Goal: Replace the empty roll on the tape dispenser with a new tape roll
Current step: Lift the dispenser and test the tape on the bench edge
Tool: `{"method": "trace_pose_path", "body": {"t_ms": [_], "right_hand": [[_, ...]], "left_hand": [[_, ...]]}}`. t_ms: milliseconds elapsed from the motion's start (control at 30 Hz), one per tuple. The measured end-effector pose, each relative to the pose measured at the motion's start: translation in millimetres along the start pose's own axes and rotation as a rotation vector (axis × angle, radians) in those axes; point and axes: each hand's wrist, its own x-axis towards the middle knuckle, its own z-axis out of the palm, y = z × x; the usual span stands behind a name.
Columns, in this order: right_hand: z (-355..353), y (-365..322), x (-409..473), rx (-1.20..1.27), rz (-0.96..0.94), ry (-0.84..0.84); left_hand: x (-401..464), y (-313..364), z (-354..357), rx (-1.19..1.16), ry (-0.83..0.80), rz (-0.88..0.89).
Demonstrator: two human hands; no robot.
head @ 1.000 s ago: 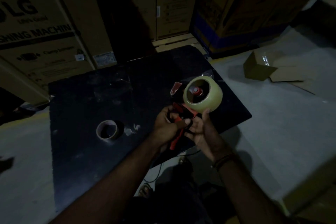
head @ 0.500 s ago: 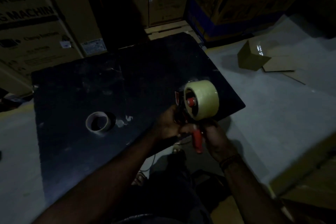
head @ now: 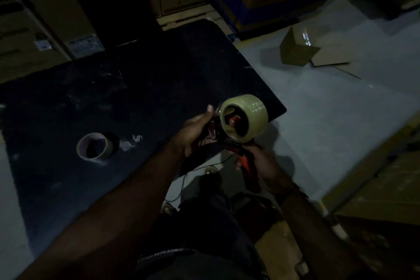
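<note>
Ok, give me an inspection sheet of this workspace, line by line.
Surface: black tabletop, scuffed, white smears.
Job's things: new tape roll sits on the red tape dispenser; empty roll lies on the tabletop.
Clutter: nothing seen.
Grippers: right hand grips the dispenser handle; left hand at the dispenser's front.
Cables: thin cable on the floor by the table.
Surroundings: dim room, large cartons, open cardboard box on the floor.

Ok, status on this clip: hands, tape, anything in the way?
Right hand grips dispenser handle. Left hand at its front. New roll mounted. Empty roll on table. Nothing blocking.
</note>
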Motion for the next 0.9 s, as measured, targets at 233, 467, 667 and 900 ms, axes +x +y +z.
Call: {"method": "trace_pose_path", "body": {"t_ms": [233, 467, 667, 900], "right_hand": [[-18.7, -4.7, -4.4, -0.128, -0.03, 0.0], [-36.3, -2.3, -4.4, -0.198, -0.034, 0.008], [-48.6, 8.5, -2.2, -0.139, 0.033, -0.006], [-65.2, 32.5, 10.0, -0.297, 0.046, 0.05]], "left_hand": [[22.3, -5.1, 15.9, 0.029, 0.094, -0.055], [46.7, -25.8, 33.0, 0.267, 0.287, 0.05], [53.1, -52.8, 37.0, 0.044, 0.344, -0.049], [62.6, -64.0, 23.7, -0.024, 0.423, -0.059]]}}
